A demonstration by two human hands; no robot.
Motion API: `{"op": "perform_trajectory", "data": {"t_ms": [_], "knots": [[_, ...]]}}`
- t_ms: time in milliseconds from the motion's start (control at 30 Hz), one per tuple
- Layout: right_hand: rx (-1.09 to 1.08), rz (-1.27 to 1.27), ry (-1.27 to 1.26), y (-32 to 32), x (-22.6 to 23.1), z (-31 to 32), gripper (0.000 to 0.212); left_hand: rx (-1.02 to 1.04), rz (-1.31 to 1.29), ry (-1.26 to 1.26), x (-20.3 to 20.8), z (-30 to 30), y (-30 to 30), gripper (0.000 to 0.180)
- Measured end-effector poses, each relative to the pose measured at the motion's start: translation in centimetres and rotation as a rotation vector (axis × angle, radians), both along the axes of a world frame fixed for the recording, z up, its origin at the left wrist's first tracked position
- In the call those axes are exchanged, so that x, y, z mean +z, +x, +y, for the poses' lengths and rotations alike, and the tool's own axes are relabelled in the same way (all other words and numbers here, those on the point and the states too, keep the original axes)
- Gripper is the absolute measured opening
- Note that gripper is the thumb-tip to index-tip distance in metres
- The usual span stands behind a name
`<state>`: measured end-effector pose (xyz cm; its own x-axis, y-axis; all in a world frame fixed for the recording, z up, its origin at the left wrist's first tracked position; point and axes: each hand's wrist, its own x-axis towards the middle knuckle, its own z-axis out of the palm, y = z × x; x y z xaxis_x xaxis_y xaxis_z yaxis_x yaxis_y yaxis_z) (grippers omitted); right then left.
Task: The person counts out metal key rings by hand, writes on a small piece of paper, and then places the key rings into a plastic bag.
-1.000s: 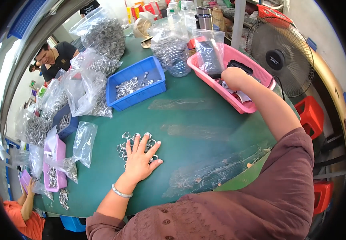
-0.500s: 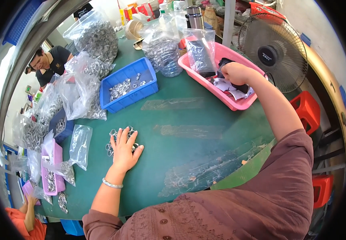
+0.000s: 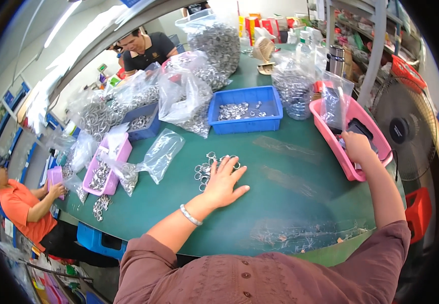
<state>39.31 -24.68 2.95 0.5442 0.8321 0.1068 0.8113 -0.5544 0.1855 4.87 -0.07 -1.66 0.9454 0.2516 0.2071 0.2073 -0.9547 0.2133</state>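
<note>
Left hand: While its fingers spread loose and unclenched, the left hand (image 3: 223, 186) lies palm down on the metal rings (image 3: 200, 171).
Rings: under the left hand's fingers, showing beyond the fingertips and along their left side, on the green table (image 3: 219, 228).
Wrist: a pale bangle (image 3: 191, 215) just behind the left hand.
Right hand: the right hand (image 3: 357, 146) reaches into the pink basket (image 3: 355, 175), fingers curled; whether they grip something cannot be told.
Basket contents: a dark case (image 3: 360, 126) just beyond the right hand; a bag with a dark item (image 3: 335, 109) beyond it to the left.
Beyond the left hand: a blue bin (image 3: 245, 126) of small metal pieces.
Left of the left hand: a flat clear bag (image 3: 163, 152), then a pinkish-purple tray (image 3: 119, 169) of metal parts.
Right of the right hand: a black fan (image 3: 398, 130).
</note>
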Motion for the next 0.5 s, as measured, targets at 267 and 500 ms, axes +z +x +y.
{"op": "perform_trajectory", "data": {"t_ms": [267, 500], "knots": [[-0.102, -0.126, 0.0, 1.4, -1.6, 0.7, 0.012, -0.036, 0.011, -0.048, -0.2, -0.3, -0.2, 0.054], [-0.081, 0.056, 0.341, 1.6, 2.3, -0.1, 0.013, -0.058, -0.067, -0.032, 0.1, -0.2, -0.3, 0.05]]}}
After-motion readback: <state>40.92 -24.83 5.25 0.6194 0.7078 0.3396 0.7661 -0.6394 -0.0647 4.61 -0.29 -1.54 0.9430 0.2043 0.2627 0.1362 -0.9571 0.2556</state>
